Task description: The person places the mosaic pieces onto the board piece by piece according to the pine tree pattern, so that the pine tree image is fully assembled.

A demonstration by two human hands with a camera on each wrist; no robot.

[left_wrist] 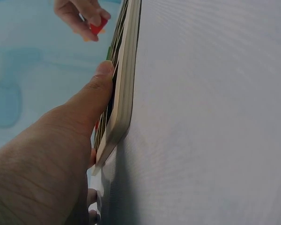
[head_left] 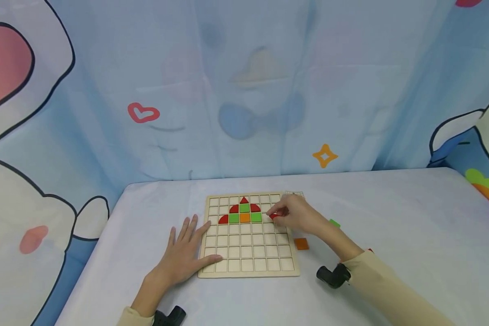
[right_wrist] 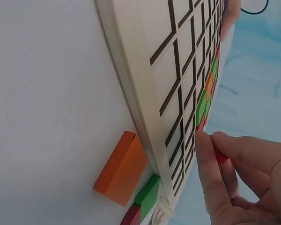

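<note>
A wooden grid board (head_left: pixel 248 274) lies flat on the table. In its upper rows sit a red triangle (head_left: pixel 244 200), green squares (head_left: pixel 244 208), an orange square (head_left: pixel 245 218) and several red curved-edged blocks (head_left: pixel 223 219). My left hand (head_left: pixel 179 256) rests at the board's left edge, fingers spread and thumb on its lower left part. Between thumb and fingers, my right hand (head_left: pixel 295 213) pinches a red block (right_wrist: pixel 220 156) above the right side of the board, just right of the laid pieces. Its full shape is hidden by the fingers.
An orange block (head_left: pixel 301 244) lies just off the board's right edge. Farther right, a green block (head_left: pixel 334 223) is partly covered by the right forearm. A small pale gridded item (head_left: pixel 297 193) sits behind the right hand. A cloth backdrop (head_left: pixel 244 149) hangs behind the table.
</note>
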